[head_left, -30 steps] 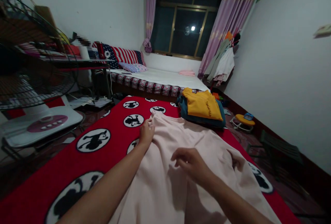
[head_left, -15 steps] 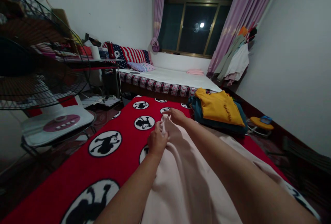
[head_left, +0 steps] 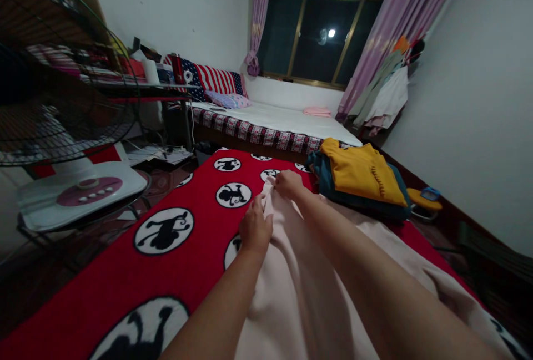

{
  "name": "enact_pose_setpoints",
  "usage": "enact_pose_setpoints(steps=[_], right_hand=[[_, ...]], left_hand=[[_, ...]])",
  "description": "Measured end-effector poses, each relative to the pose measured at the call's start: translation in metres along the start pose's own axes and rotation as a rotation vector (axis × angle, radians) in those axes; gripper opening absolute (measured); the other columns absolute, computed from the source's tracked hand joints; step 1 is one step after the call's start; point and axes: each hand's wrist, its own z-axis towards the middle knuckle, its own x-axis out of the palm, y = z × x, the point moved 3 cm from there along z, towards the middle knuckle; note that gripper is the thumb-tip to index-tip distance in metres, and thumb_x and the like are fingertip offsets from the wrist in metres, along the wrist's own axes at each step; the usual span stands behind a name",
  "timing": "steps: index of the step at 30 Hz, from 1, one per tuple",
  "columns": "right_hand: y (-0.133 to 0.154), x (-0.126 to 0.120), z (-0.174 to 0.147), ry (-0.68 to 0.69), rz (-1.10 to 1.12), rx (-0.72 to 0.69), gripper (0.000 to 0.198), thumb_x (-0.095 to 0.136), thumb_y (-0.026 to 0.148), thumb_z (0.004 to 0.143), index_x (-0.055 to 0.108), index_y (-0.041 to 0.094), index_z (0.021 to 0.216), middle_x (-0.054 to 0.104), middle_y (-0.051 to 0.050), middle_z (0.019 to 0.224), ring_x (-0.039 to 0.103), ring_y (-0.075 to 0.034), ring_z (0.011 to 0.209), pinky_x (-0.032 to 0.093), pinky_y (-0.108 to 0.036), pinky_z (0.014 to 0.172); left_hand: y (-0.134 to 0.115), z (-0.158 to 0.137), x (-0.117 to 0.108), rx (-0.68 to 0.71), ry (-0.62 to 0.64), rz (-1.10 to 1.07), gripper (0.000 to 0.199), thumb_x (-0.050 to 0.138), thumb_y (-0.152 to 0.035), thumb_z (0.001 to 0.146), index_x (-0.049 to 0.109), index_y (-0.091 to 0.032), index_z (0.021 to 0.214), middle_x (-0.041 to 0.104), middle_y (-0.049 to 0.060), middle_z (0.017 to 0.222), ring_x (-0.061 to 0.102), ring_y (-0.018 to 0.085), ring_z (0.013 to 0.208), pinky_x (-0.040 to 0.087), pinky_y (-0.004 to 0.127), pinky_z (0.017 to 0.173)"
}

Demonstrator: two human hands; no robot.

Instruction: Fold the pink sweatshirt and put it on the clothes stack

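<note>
A pale pink cloth garment point(head_left: 287, 282) lies spread over a red blanket point(head_left: 200, 254) printed with black figures in white circles. Its far end is bunched into a narrow fold. My right hand point(head_left: 289, 183) has its fingers closed on the tip of that fold. Just nearer to me, my left hand point(head_left: 256, 228) grips the left edge of the fold, thumb toward the cloth. What kind of garment it is cannot be made out. To the right of my right hand sits a folded yellow garment point(head_left: 362, 170) on top of folded dark teal clothing point(head_left: 327, 174).
At the left stands a fan point(head_left: 79, 188) on a small stand, with a cluttered desk point(head_left: 150, 91) behind it. Beyond the blanket is a bed point(head_left: 278, 118) under the window. A yellow stool point(head_left: 420, 199) is at the right, below hanging clothes point(head_left: 389, 99).
The view has shifted slightly. My right hand's fingers have curled in more closely on the cloth's tip; my left hand stays at the fold's edge.
</note>
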Motion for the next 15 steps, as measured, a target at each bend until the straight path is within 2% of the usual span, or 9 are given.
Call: enact_pose_setpoints(steps=[3,6,8,10,12,15], right_hand=[[0.007,0.006,-0.003,-0.017,0.022,0.06,0.035,0.049,0.039,0.091,0.07,0.016,0.107,0.069,-0.016,0.11,0.064,-0.025,0.101,0.045,-0.03,0.08],[0.007,0.003,-0.008,-0.077,0.053,0.084,0.041,0.049,0.046,0.091,0.065,0.017,0.115,0.068,-0.014,0.113,0.062,-0.024,0.103,0.044,-0.029,0.08],[0.002,0.002,-0.014,-0.117,0.144,0.057,0.04,0.048,0.045,0.092,0.063,0.017,0.117,0.068,-0.013,0.114,0.061,-0.023,0.104,0.044,-0.028,0.08],[-0.006,0.006,-0.024,-0.08,0.254,-0.005,0.03,0.051,0.032,0.091,0.068,0.018,0.111,0.07,-0.01,0.109,0.063,-0.021,0.1,0.044,-0.026,0.079],[-0.015,0.011,-0.039,0.003,0.32,-0.07,0.025,0.053,0.018,0.087,0.072,0.019,0.104,0.073,-0.007,0.103,0.065,-0.018,0.094,0.044,-0.023,0.078],[-0.029,0.008,-0.074,0.03,0.346,-0.104,0.028,0.054,0.011,0.083,0.072,0.019,0.103,0.073,-0.005,0.106,0.065,-0.017,0.095,0.045,-0.022,0.081]], left_hand=[[-0.004,0.0,-0.003,0.178,-0.078,0.001,0.046,0.059,-0.007,0.077,0.059,-0.022,0.12,0.057,0.01,0.122,0.055,0.026,0.112,0.043,0.036,0.094],[-0.01,0.0,-0.002,0.351,-0.015,-0.005,0.033,0.056,-0.012,0.082,0.066,-0.022,0.112,0.061,0.008,0.122,0.053,0.024,0.116,0.039,0.038,0.102],[-0.009,0.001,0.003,0.362,0.094,0.031,0.027,0.054,-0.019,0.086,0.069,-0.022,0.109,0.065,0.006,0.121,0.054,0.024,0.116,0.038,0.04,0.103],[-0.006,0.003,0.008,0.323,0.164,0.079,0.028,0.051,-0.021,0.088,0.069,-0.021,0.109,0.065,0.006,0.124,0.053,0.023,0.118,0.038,0.04,0.104],[-0.001,0.005,0.012,0.282,0.178,0.066,0.03,0.048,-0.019,0.089,0.069,-0.021,0.111,0.063,0.005,0.127,0.052,0.021,0.121,0.036,0.039,0.106],[0.007,0.011,0.013,0.25,0.157,-0.095,0.03,0.05,-0.017,0.087,0.07,-0.02,0.109,0.066,0.007,0.123,0.055,0.021,0.118,0.036,0.037,0.107]])
